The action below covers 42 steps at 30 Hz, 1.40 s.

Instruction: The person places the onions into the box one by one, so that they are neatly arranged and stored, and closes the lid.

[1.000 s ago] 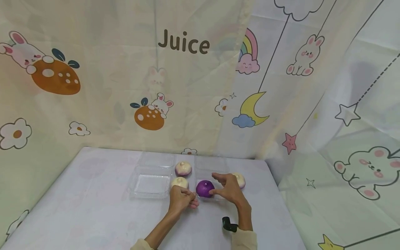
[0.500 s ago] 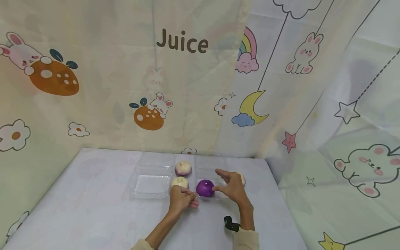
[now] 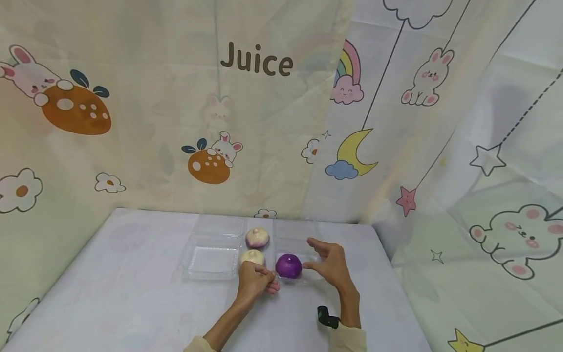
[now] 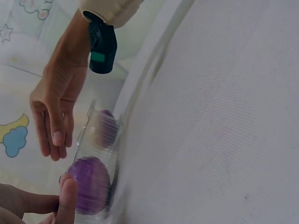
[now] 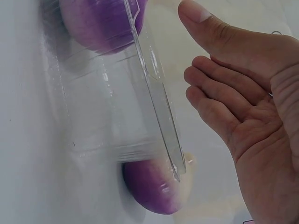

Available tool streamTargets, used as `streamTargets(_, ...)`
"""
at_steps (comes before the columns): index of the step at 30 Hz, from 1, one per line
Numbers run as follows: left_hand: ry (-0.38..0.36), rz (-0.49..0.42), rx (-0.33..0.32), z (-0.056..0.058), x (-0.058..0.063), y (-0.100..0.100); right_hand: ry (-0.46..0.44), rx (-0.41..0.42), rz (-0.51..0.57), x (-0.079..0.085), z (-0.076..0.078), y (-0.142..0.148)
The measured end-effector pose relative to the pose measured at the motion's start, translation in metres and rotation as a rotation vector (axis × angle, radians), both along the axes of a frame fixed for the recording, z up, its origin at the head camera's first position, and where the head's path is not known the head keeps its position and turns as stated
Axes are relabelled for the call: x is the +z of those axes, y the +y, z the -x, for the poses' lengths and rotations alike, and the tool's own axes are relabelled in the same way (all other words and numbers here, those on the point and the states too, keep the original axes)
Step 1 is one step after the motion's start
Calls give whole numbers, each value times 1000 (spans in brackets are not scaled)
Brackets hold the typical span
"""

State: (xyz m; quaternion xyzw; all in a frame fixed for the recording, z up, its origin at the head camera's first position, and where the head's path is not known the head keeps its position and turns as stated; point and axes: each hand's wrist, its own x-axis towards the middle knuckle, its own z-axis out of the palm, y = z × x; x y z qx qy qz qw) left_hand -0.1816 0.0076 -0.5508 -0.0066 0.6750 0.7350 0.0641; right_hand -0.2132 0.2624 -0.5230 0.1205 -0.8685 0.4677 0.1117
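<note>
My left hand (image 3: 254, 284) pinches the near rim of a clear plastic clamshell container (image 3: 310, 275), at its left corner. In that container lies a glossy purple bulb (image 3: 288, 266), perhaps an onion or turnip. Just right of the bulb, my right hand (image 3: 332, 266) hovers with thumb and fingers apart, holding nothing. The right wrist view shows a small gap between that hand and the container rim. Two cream-topped bulbs, the far one (image 3: 257, 237) and the near one (image 3: 252, 258), sit left of the container; my left hand partly covers the near one.
A second open clear container (image 3: 214, 261) lies to the left. Another purple-and-cream bulb (image 5: 156, 186) rests beyond the right container's side, hidden by my right hand in the head view. Printed curtains (image 3: 264, 122) hang behind the white table (image 3: 132, 293).
My right hand has drawn back to the right, away from the purple bulb, which stays in the container. The left hand keeps its place at the rim.
</note>
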Motion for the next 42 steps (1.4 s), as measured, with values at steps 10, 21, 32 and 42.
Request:
streamTargets(10,3,6,-2,-1,0,0,-18,-25,18,0,-3,12)
streamTargets(21,8,6,-4,-2,0,-1,-5,-20,53,-2,-5,21)
streamTargets(32,7,6,-2,-2,0,-1,-23,-49,30,-2,-5,29)
streamTargets(42,6,11,-3,-3,0,-1,14,-74,-7,-2,-4,36)
